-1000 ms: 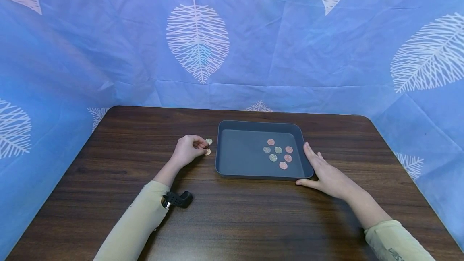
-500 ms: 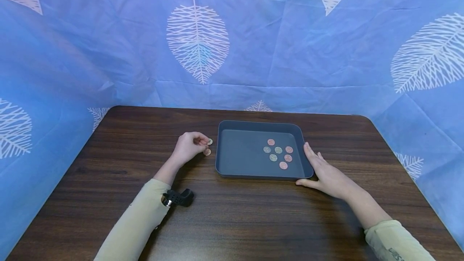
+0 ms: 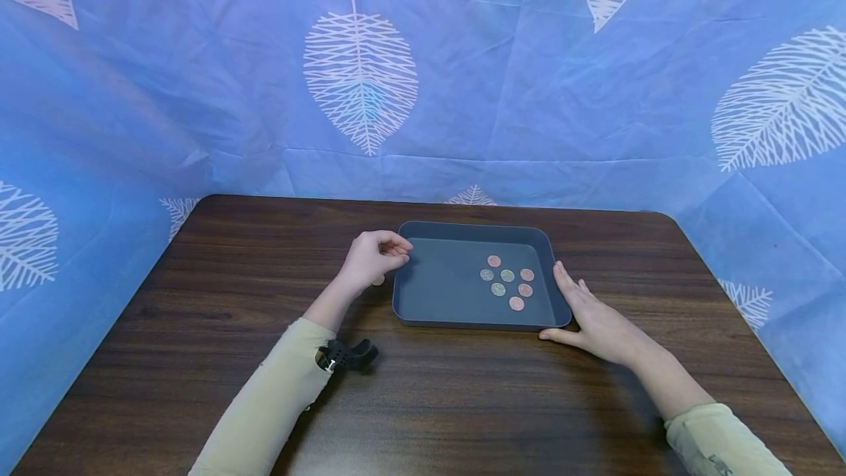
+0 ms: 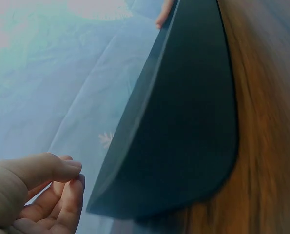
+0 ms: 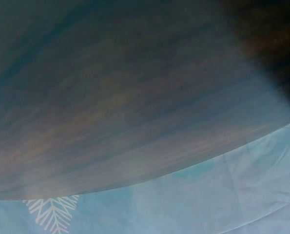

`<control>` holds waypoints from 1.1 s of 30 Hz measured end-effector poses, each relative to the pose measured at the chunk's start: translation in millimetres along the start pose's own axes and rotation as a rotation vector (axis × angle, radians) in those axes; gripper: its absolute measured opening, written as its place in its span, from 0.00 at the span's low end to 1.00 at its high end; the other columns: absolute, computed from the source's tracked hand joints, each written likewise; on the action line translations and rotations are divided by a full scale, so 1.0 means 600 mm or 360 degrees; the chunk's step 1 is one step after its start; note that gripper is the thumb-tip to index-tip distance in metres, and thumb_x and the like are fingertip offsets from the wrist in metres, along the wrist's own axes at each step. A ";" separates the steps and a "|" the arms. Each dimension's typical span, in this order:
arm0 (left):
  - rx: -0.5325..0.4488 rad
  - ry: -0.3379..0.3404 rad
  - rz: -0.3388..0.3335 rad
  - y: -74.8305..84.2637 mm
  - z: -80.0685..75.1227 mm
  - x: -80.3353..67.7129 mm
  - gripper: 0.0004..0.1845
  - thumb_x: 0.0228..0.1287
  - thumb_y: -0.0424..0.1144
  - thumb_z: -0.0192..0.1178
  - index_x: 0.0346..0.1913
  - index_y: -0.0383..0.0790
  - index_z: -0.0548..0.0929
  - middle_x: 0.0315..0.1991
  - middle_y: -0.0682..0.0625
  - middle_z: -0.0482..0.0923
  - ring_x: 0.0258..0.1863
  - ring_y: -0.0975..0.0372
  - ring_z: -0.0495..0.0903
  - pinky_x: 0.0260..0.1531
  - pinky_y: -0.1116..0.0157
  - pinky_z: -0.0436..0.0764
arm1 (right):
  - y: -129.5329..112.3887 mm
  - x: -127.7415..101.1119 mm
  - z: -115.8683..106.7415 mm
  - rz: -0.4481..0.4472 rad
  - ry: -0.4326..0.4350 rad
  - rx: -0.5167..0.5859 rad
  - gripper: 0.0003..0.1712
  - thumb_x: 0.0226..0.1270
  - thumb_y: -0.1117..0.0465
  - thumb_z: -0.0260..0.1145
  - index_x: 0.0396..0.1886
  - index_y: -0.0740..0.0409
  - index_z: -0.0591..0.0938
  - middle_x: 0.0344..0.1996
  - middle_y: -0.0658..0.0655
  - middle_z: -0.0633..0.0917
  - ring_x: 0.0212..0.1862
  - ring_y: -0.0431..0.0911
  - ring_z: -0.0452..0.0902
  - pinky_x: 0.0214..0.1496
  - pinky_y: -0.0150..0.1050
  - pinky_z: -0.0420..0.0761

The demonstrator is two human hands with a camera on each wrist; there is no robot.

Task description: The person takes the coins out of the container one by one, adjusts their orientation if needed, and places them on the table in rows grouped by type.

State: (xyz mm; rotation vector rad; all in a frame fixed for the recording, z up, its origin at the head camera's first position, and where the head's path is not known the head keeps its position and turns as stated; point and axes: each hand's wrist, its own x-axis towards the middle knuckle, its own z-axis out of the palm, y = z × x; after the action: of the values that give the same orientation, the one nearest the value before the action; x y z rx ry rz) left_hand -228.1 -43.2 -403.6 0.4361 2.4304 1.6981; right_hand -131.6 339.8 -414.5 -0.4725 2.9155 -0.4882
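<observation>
A dark grey rectangular tray (image 3: 436, 289) lies on the table with several copper and silvery coins (image 3: 499, 289) spread in its right half. At the tray's left rim is my left hand (image 3: 369, 259), thumb and fingertips pinched together. The coin in that pinch is hidden in every current view. Below the hand, a second coin (image 3: 379, 280) shows partly on the table. My right hand (image 3: 598, 323) rests against the tray's right end, its fingers along the wall and thumb at the front corner. In the left wrist view, pinched fingers (image 4: 74, 176) hover beside the tray wall (image 4: 193, 97).
The brown wooden table (image 3: 423, 402) reaches back to a blue leaf-patterned cloth (image 3: 463, 94). A black strap (image 3: 350, 355) sits on the left wrist. The right wrist view holds mostly blurred tabletop (image 5: 110, 122).
My left hand has pinched the upper of two coins beside the tray and moved right and slightly away, to the tray's left rim. My right hand has stayed in place.
</observation>
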 end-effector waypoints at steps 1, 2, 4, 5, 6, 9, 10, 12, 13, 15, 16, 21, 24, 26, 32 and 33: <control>0.0004 -0.0006 0.0019 0.003 0.004 0.002 0.09 0.61 0.29 0.63 0.45 0.32 0.85 0.33 0.47 0.81 0.28 0.58 0.77 0.17 0.65 0.71 | 0.000 0.000 0.000 -0.0002 0.0001 0.0000 0.67 0.54 0.29 0.63 0.76 0.57 0.37 0.75 0.63 0.43 0.70 0.70 0.45 0.63 0.64 0.57; 0.0019 -0.0011 0.0042 0.006 0.009 0.005 0.09 0.61 0.29 0.64 0.44 0.32 0.85 0.33 0.48 0.81 0.29 0.59 0.77 0.18 0.66 0.73 | 0.000 0.000 0.000 -0.0003 0.0002 0.0001 0.67 0.54 0.29 0.63 0.76 0.58 0.38 0.75 0.63 0.43 0.70 0.70 0.45 0.63 0.64 0.57; 0.0026 -0.0029 0.0093 0.012 0.019 0.011 0.09 0.60 0.29 0.64 0.44 0.31 0.85 0.33 0.48 0.81 0.30 0.59 0.79 0.24 0.67 0.76 | 0.000 -0.001 0.000 -0.0005 0.0001 -0.0003 0.66 0.54 0.29 0.63 0.76 0.57 0.37 0.75 0.63 0.43 0.70 0.70 0.45 0.63 0.64 0.57; 0.0023 -0.0039 0.0112 0.015 0.024 0.015 0.09 0.60 0.28 0.64 0.43 0.31 0.85 0.32 0.48 0.82 0.31 0.59 0.80 0.27 0.67 0.78 | 0.001 -0.002 0.000 -0.0006 0.0001 -0.0004 0.66 0.54 0.29 0.63 0.76 0.57 0.37 0.75 0.63 0.43 0.70 0.70 0.45 0.63 0.64 0.57; 0.0017 -0.0050 0.0127 0.017 0.030 0.018 0.09 0.60 0.28 0.64 0.43 0.31 0.85 0.32 0.48 0.82 0.32 0.59 0.80 0.31 0.66 0.79 | 0.001 -0.002 0.000 -0.0007 0.0001 -0.0005 0.66 0.54 0.29 0.63 0.76 0.57 0.37 0.75 0.63 0.43 0.70 0.71 0.45 0.63 0.64 0.57; 0.0000 -0.0085 0.0157 0.024 0.049 0.025 0.08 0.59 0.28 0.64 0.42 0.31 0.85 0.32 0.48 0.82 0.32 0.59 0.80 0.32 0.64 0.80 | 0.001 -0.004 0.001 -0.0012 0.0004 -0.0010 0.66 0.55 0.29 0.62 0.76 0.58 0.37 0.75 0.63 0.43 0.69 0.71 0.45 0.63 0.65 0.58; 0.0001 -0.0094 0.0166 0.027 0.056 0.027 0.08 0.59 0.27 0.64 0.42 0.31 0.85 0.32 0.48 0.82 0.32 0.59 0.80 0.32 0.64 0.79 | 0.001 -0.004 0.001 -0.0013 0.0007 -0.0010 0.66 0.55 0.29 0.62 0.76 0.58 0.38 0.75 0.63 0.43 0.69 0.71 0.45 0.62 0.65 0.58; 0.0007 -0.0113 0.0179 0.031 0.069 0.030 0.08 0.60 0.27 0.64 0.42 0.31 0.85 0.31 0.49 0.82 0.31 0.60 0.80 0.31 0.65 0.79 | 0.002 -0.004 0.001 -0.0014 0.0008 -0.0009 0.66 0.55 0.29 0.62 0.76 0.58 0.38 0.75 0.63 0.43 0.69 0.71 0.45 0.62 0.65 0.58; 0.0006 -0.0122 0.0183 0.033 0.076 0.030 0.08 0.60 0.27 0.63 0.42 0.31 0.85 0.31 0.48 0.82 0.31 0.60 0.80 0.31 0.66 0.79 | 0.002 -0.004 0.001 -0.0014 0.0008 -0.0010 0.66 0.55 0.29 0.62 0.76 0.58 0.38 0.75 0.63 0.42 0.69 0.71 0.45 0.62 0.65 0.58; 0.0008 -0.0134 0.0192 0.037 0.089 0.031 0.08 0.60 0.27 0.63 0.42 0.31 0.85 0.31 0.48 0.82 0.31 0.60 0.80 0.31 0.67 0.79 | 0.002 -0.004 0.001 -0.0013 0.0007 -0.0012 0.66 0.54 0.28 0.62 0.76 0.58 0.38 0.75 0.62 0.42 0.69 0.71 0.45 0.62 0.65 0.58; 0.0009 -0.0139 0.0193 0.039 0.096 0.031 0.08 0.60 0.27 0.63 0.42 0.31 0.85 0.31 0.48 0.82 0.31 0.60 0.79 0.31 0.67 0.79 | 0.002 -0.003 0.001 -0.0013 0.0005 -0.0013 0.66 0.54 0.28 0.61 0.76 0.58 0.38 0.75 0.62 0.42 0.69 0.71 0.45 0.62 0.65 0.58; 0.0021 -0.0148 0.0177 0.045 0.125 0.037 0.07 0.60 0.27 0.63 0.42 0.31 0.85 0.31 0.48 0.82 0.31 0.61 0.79 0.30 0.68 0.78 | 0.002 -0.002 0.002 -0.0013 0.0000 -0.0010 0.66 0.54 0.28 0.61 0.76 0.58 0.38 0.75 0.62 0.42 0.70 0.70 0.45 0.63 0.64 0.58; 0.0021 -0.0140 0.0171 0.046 0.137 0.042 0.07 0.60 0.28 0.63 0.41 0.32 0.86 0.30 0.50 0.81 0.30 0.62 0.79 0.30 0.69 0.78 | 0.002 -0.001 0.002 -0.0018 -0.0001 -0.0008 0.66 0.54 0.28 0.62 0.76 0.58 0.38 0.75 0.62 0.42 0.70 0.70 0.45 0.63 0.64 0.57; 0.0009 -0.0132 0.0176 0.047 0.143 0.046 0.07 0.60 0.28 0.63 0.41 0.33 0.86 0.30 0.50 0.81 0.30 0.63 0.79 0.30 0.69 0.78 | 0.002 -0.001 0.002 -0.0022 -0.0001 -0.0007 0.66 0.55 0.29 0.62 0.76 0.59 0.38 0.75 0.62 0.42 0.70 0.70 0.45 0.63 0.64 0.57; -0.0008 -0.0109 0.0190 0.056 0.161 0.058 0.06 0.61 0.29 0.64 0.39 0.34 0.86 0.30 0.51 0.81 0.30 0.63 0.78 0.30 0.69 0.77 | 0.002 0.000 0.000 -0.0016 -0.0006 0.0001 0.66 0.55 0.29 0.62 0.76 0.59 0.39 0.75 0.63 0.43 0.70 0.71 0.45 0.63 0.65 0.58; -0.0010 -0.0105 0.0190 0.057 0.164 0.059 0.05 0.60 0.29 0.64 0.39 0.34 0.86 0.30 0.51 0.81 0.30 0.64 0.78 0.30 0.69 0.77 | 0.002 0.000 0.000 -0.0014 -0.0007 0.0002 0.66 0.55 0.29 0.62 0.76 0.59 0.39 0.75 0.63 0.43 0.70 0.71 0.45 0.63 0.65 0.57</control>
State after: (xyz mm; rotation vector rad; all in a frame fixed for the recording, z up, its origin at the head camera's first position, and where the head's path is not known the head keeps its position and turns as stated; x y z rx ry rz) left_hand -228.4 67.0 -404.5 0.6377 2.3959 1.7072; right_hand -131.8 340.9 -415.1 -0.4858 2.9104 -0.4892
